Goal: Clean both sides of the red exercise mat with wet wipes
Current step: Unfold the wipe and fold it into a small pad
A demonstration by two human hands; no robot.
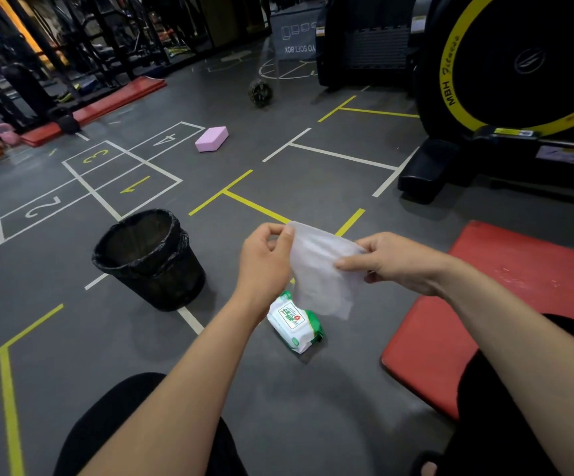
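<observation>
Head view shows our left hand (pixel 265 255) and right hand (pixel 392 262) each pinching an upper corner of the thin white wet wipe (pixel 320 269) — limp, light, best held by its edges — with the flat red exercise mat (pixel 519 304) on the floor at right.

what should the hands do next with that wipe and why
Probably carry the wet wipe to the right and lay it on the red mat. The left hand and right hand each pinch an edge, so it hangs spread open above the wipes pack, not yet touching the mat, which shows pale specks.
</observation>
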